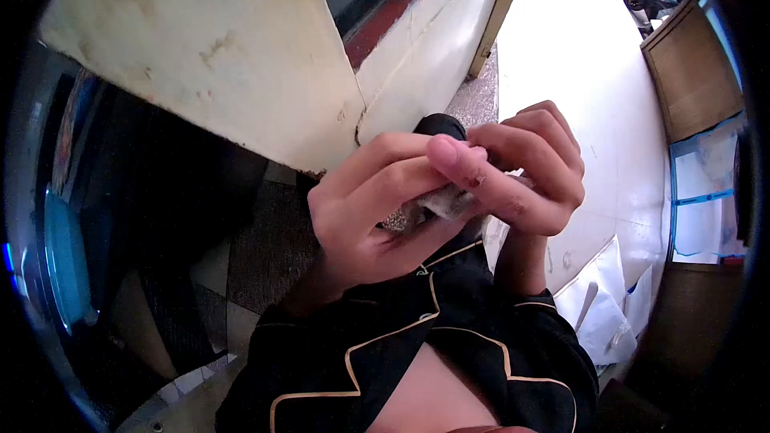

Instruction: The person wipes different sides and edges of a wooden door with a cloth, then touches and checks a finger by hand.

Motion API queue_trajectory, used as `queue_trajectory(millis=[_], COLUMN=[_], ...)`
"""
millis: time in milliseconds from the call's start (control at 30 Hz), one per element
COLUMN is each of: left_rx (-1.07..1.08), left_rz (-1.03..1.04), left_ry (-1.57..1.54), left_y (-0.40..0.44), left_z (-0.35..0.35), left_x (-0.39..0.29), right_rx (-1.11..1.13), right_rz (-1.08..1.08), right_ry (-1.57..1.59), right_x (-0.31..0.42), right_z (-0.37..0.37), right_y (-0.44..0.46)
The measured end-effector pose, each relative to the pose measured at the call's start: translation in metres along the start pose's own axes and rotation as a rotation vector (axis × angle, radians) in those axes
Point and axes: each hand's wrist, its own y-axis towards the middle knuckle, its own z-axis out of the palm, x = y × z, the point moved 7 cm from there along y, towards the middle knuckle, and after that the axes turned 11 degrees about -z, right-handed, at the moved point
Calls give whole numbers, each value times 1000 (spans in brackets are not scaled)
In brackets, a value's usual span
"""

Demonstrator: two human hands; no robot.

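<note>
**Left hand point(349, 208) on grey scrap point(449, 202), right hand point(557, 184) up against it**

Scrap sits crumpled between left thumb and fingers, narrow grip holding it; material unclear. Right fingers curled, just right of the scrap; right thumb crosses over by the left fingertips. Right grip on the scrap partly hidden, can't tell if it holds. Black jacket point(321, 353), tan piping, below the scrap. Dark floor point(269, 240) left of it. Stained panel point(200, 40) above left of it. White sheets point(601, 305) below right of it.
</note>
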Motion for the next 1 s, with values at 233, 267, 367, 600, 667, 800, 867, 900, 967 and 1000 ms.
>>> queue_trajectory(millis=[233, 267, 367, 600, 667, 800, 867, 900, 967, 1000], left_rx=[-86, -88, -115, -19, 38, 58, 64, 77, 77, 69], left_rz=[47, 45, -171, -193, -125, -118, -118, -121, -117, -103], left_ry=[-100, -99, -203, 6, 105, 125, 146, 141, 180, 154], left_y=[-6, -7, -13, 8, 16, 12, 8, 7, 8, 6], left_z=[-3, -4, -6, 13, 25, 42, 43, 42, 36, 38], left_x=[13, 15, 30, 20, 20, 20, 20, 18, 10, 11], right_rx=[83, 113, -18, -938, -931, -925, -929, -924, -911, -896], right_rz=[27, 44, 255, 771, 785, 804, 810, 811, 807, 802], right_ry=[52, 70, 865, 1753, 1725, 1698, 1687, 1676, 1653, 1640], right_x=[0, -2, -17, -36, -40, -41, -40, -40, -37, -36], right_z=[9, 13, 24, 24, 25, 24, 25, 24, 19, 19], right_y=[-5, -5, -9, -5, -4, -4, -5, -4, -3, -5])
